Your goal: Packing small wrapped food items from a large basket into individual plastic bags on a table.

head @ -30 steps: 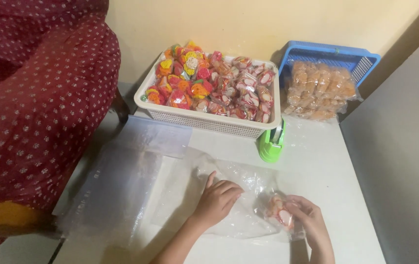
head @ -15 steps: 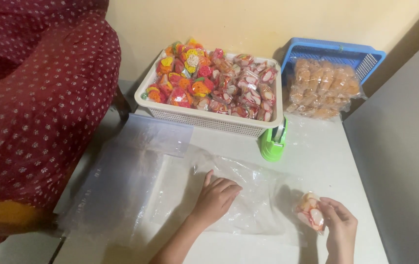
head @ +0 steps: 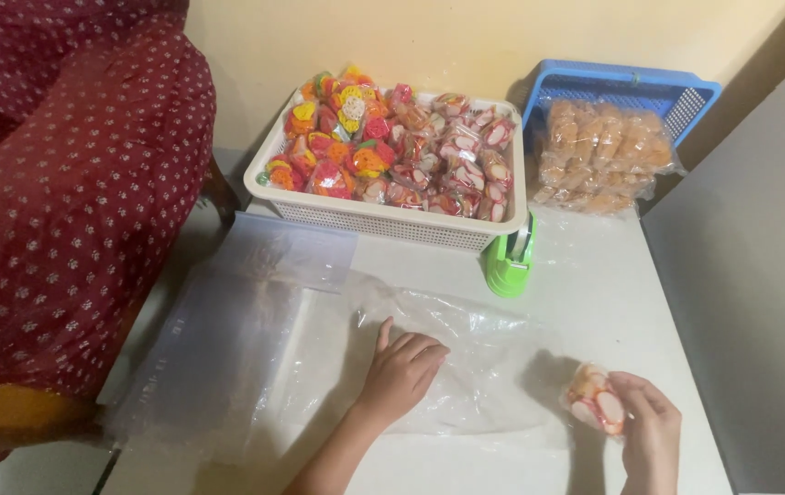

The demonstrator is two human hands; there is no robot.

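While the left hand [head: 401, 374] lies flat on the big clear plastic bag [head: 466, 367], fingers spread and holding nothing, the right hand [head: 649, 431] is closed around a small snack packet [head: 597, 401] with pink and white pieces inside. The packet is up off the tabletop [head: 594, 293], just to the right of the big bag.

From the head camera, the big bag lies flat in front of the green tape dispenser [head: 508, 261]. I cannot tell where its mouth is. The plastic is thin and slippery, so it could slide or bunch up if the left hand lets go or pushes too hard. The mouth may stay stuck shut, and then the packet would bump the plastic and not go in.

The packet looks pinched by the fingertips only, so it might slip and drop, maybe off the tabletop edge to the right of the bag.

Behind the dispenser sits a white basket [head: 392, 220] piled high with colourful packets. A careless reach could knock some out. Right of the dispenser, a bag of brown snacks [head: 598, 156] leans in a blue basket [head: 626, 87].
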